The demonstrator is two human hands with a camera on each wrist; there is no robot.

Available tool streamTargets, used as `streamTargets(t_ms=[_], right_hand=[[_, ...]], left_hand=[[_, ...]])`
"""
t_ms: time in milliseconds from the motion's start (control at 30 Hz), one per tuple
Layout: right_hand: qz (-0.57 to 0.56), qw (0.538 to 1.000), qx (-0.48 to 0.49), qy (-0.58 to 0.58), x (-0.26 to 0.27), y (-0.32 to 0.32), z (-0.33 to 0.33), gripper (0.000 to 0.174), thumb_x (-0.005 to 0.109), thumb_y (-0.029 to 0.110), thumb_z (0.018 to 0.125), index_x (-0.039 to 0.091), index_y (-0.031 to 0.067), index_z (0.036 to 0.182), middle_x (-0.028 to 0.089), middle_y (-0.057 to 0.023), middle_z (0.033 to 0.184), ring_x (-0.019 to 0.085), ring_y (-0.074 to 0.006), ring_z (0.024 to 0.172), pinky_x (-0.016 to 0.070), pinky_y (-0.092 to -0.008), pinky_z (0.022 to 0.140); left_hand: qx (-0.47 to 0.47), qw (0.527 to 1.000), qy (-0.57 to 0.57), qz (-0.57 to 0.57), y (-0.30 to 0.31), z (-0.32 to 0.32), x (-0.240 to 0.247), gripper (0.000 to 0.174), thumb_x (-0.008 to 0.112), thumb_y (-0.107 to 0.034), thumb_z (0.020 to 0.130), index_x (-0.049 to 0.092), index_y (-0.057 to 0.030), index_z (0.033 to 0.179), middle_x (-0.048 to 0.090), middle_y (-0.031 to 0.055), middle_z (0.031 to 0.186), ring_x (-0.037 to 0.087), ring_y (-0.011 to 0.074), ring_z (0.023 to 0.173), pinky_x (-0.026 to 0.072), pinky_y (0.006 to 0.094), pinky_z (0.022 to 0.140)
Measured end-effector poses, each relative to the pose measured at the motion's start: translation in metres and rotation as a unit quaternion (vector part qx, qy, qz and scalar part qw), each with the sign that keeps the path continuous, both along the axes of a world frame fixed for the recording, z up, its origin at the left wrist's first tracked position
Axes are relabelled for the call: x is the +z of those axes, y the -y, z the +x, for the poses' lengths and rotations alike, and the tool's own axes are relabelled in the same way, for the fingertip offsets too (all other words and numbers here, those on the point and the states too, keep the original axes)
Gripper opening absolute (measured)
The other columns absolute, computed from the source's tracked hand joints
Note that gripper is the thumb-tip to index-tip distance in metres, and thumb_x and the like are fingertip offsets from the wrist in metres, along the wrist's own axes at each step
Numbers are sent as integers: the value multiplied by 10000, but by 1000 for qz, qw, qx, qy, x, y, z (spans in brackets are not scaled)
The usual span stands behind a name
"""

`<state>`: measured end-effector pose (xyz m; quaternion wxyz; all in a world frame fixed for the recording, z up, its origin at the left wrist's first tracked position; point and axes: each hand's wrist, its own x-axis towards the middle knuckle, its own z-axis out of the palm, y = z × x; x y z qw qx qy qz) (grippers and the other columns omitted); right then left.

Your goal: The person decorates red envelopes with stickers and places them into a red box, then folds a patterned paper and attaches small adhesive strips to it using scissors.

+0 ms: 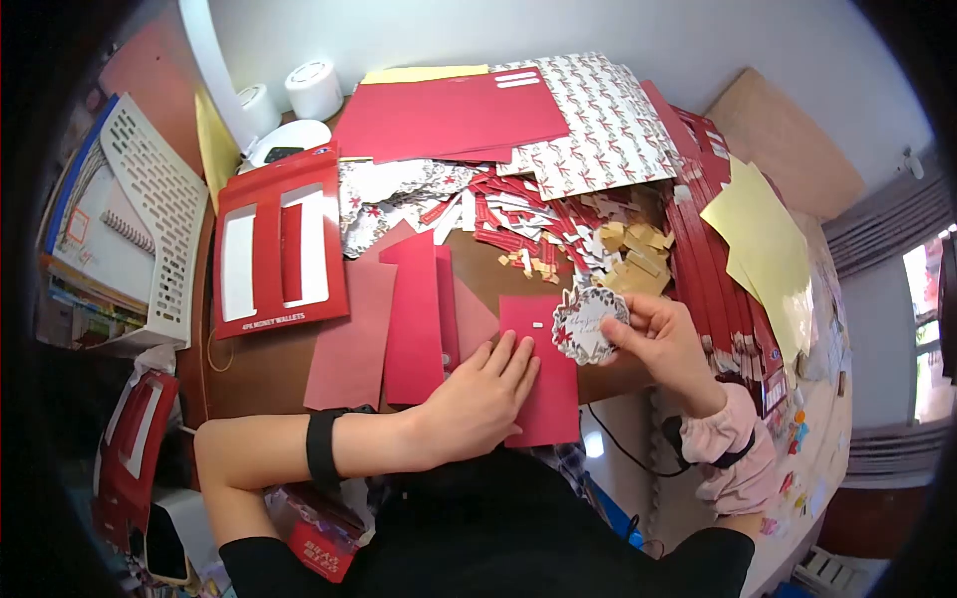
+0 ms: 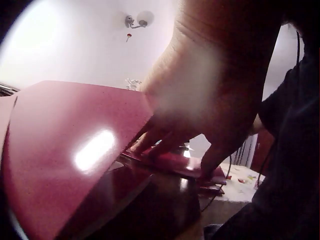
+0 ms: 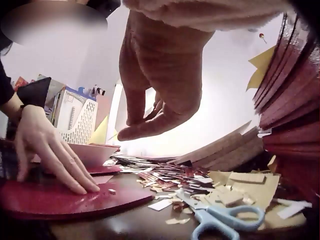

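Observation:
My left hand (image 1: 478, 399) lies with its fingers extended on a red card (image 1: 550, 404), pressing it near the table's front edge. On that card, just past the fingertips, sits a small white pad (image 1: 537, 325). Between thumb and fingers my right hand (image 1: 663, 344) pinches a round paper tag (image 1: 586, 327) with a leafy printed border and script writing, held above the card's right side. The right wrist view shows the right hand (image 3: 165, 80) raised, the tag mostly hidden behind its fingers. A folded red card (image 1: 414, 329) stands left of the left hand.
Blue scissors (image 3: 220, 220) lie near scraps (image 1: 638, 261) of tan paper. Beyond are piled red and white strips (image 1: 513, 211) and floral cutouts (image 1: 389, 194). A red window box (image 1: 267, 244) lies left, stacked red packets (image 1: 713, 269) right, red sheets (image 1: 449, 115) at the back.

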<state>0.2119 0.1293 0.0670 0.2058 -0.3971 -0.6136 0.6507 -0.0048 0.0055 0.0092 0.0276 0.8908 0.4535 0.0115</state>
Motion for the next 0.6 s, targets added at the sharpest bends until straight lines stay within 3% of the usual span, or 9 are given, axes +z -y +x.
streamTargets(t_ms=[67,233,367,467,533,600], right_hand=[[-13,1000,-1,-16,-5,10,8,224,623,67,978,627,-52,1168,720,-63,992,679,-88,861,594,-245,745],[-49,998,-33,-19,-5,29,13,209,689,91,941,627,-33,1098,721,-75,975,698,-101,791,605,-239,636],[-32,998,-52,-33,-2,36,9,256,683,74,939,607,-21,1165,713,-90,1027,702,-106,833,607,-240,649],[-25,994,-90,-55,-8,40,9,297,668,34,935,587,-19,1216,702,-105,1080,696,-122,919,600,-251,746],[67,996,-56,-25,-22,41,13,373,646,1,934,543,-9,1293,686,-95,1102,679,-136,982,561,-259,845],[27,997,-71,-24,-26,45,14,394,647,-8,930,532,-6,1307,680,-81,1081,663,-126,988,524,-256,893]], left_hand=[[5,1000,16,-17,-4,0,3,831,733,-439,798,473,81,1391,461,255,1447,436,399,1349,364,459,1121],[3,997,72,-8,-9,-2,10,595,760,-359,787,577,46,1183,512,225,1330,473,364,1284,411,439,1058],[-1,997,63,-45,-7,-1,14,587,750,-343,801,573,41,1208,510,220,1333,470,353,1288,414,430,1051],[-20,998,59,-32,0,2,11,599,739,-335,814,555,39,1245,520,213,1318,489,342,1270,424,424,1032],[-43,999,-12,2,3,4,10,638,731,-358,821,534,33,1284,526,218,1332,508,347,1253,429,425,1020],[-42,999,0,-15,5,5,14,674,736,-384,810,527,29,1300,523,228,1346,509,359,1256,429,430,1021]])
